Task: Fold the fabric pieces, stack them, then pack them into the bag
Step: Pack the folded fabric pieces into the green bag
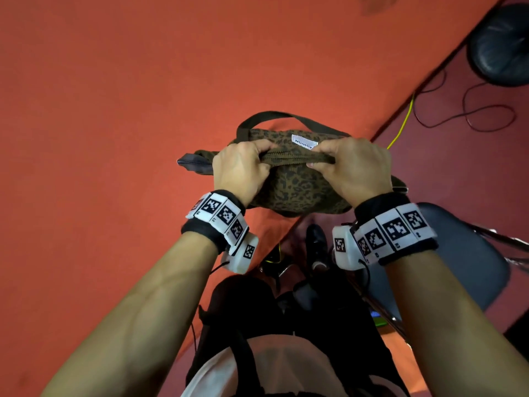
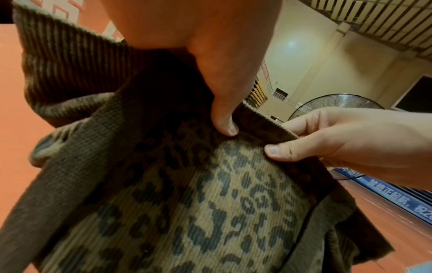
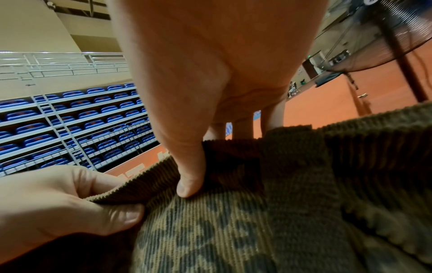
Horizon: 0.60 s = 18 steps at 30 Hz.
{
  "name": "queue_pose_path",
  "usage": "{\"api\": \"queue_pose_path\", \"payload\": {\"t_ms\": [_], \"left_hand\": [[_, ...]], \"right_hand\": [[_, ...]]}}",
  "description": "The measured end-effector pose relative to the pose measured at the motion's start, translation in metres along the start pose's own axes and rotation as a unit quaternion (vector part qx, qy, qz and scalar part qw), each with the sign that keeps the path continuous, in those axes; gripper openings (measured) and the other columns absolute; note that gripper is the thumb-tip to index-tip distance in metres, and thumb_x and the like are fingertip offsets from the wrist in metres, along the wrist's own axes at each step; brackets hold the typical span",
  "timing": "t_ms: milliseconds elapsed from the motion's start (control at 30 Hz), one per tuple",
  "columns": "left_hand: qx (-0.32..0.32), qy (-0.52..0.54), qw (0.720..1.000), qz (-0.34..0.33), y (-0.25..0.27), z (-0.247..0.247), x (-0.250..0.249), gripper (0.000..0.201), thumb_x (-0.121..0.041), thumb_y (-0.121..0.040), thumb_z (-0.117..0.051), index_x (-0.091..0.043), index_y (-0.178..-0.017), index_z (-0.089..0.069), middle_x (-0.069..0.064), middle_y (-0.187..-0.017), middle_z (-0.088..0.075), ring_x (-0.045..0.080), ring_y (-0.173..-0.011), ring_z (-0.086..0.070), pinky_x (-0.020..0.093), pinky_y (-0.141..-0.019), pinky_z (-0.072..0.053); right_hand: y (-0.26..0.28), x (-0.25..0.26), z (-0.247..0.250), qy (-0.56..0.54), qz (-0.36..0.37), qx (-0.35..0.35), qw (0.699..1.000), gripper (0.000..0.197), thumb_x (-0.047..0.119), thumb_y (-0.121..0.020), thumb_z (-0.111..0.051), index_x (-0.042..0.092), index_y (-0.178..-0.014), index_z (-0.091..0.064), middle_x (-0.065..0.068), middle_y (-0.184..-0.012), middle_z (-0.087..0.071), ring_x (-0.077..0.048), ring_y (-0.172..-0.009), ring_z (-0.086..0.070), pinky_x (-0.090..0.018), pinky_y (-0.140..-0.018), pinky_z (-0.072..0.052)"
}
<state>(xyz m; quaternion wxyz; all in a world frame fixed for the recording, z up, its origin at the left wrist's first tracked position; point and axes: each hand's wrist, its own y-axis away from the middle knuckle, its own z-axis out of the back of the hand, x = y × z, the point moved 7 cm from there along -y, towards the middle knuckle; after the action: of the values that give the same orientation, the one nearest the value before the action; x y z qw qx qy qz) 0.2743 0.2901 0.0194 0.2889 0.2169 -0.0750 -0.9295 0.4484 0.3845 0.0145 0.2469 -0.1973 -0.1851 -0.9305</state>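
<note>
Both thumbs press a ribbed brown top edge (image 1: 297, 159) of a leopard-print bag (image 1: 300, 190), with the fingers curled over its far side. The left hand (image 1: 240, 170) pinches the edge near the bag's left end; the right hand (image 1: 355, 167) pinches it near the right end, so both hands grip cloth. The bag sits on an orange table (image 1: 114, 96), at its near corner, just in front of the person. Its long axis runs left to right, mouth upward. A dark strap handle (image 1: 274, 116) arches behind the edge, above a white label (image 1: 304, 142).

No loose fabric pieces are in view, so this looks like the packing stage. Whether the mouth is open cannot be told. Next likely needs pulling the rim towards the person to open it, or closing it.
</note>
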Motion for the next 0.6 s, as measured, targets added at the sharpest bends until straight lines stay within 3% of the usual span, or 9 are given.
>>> {"api": "queue_pose_path", "payload": {"t_ms": [167, 267, 400, 600], "left_hand": [[0.016, -0.013, 0.999, -0.045, -0.005, -0.024, -0.061, 0.048, -0.014, -0.079, -0.059, -0.042, -0.115, -0.072, -0.006, -0.101, -0.077, 0.026, -0.101, -0.068, 0.035, -0.088, -0.049], [0.028, -0.031, 0.996, -0.079, -0.005, -0.043, -0.092, 0.048, -0.015, -0.079, -0.059, -0.042, -0.117, -0.071, -0.006, -0.101, -0.077, 0.025, -0.101, -0.068, 0.034, -0.087, -0.048], [0.052, -0.041, 0.989, -0.135, -0.003, -0.07, -0.132, 0.047, -0.016, -0.08, -0.06, -0.041, -0.117, -0.072, -0.006, -0.1, -0.078, 0.024, -0.099, -0.069, 0.036, -0.088, -0.05], [0.081, -0.074, 0.965, -0.238, 0.005, -0.12, -0.195, 0.034, -0.025, -0.086, -0.064, -0.043, -0.114, -0.073, -0.006, -0.094, -0.078, 0.025, -0.091, -0.07, 0.037, -0.084, -0.052]], "right_hand": [[0.013, -0.061, 0.021, -0.004, -0.05, -0.018, 0.999, 0.027, 0.05, -0.091, -0.067, 0.041, -0.116, -0.072, 0.007, -0.11, -0.074, -0.025, -0.11, -0.064, -0.036, -0.087, -0.04], [0.027, -0.097, 0.028, -0.02, -0.085, -0.037, 0.995, 0.029, 0.05, -0.09, -0.068, 0.042, -0.118, -0.071, 0.005, -0.115, -0.073, -0.027, -0.113, -0.063, -0.038, -0.088, -0.044], [0.048, -0.141, 0.03, -0.053, -0.133, -0.052, 0.988, 0.031, 0.05, -0.087, -0.07, 0.042, -0.117, -0.072, 0.001, -0.108, -0.075, -0.032, -0.107, -0.066, -0.043, -0.086, -0.051], [0.097, -0.206, 0.032, -0.095, -0.216, -0.104, 0.966, 0.033, 0.047, -0.084, -0.074, 0.039, -0.116, -0.074, 0.001, -0.11, -0.076, -0.033, -0.106, -0.067, -0.041, -0.084, -0.048]]}}
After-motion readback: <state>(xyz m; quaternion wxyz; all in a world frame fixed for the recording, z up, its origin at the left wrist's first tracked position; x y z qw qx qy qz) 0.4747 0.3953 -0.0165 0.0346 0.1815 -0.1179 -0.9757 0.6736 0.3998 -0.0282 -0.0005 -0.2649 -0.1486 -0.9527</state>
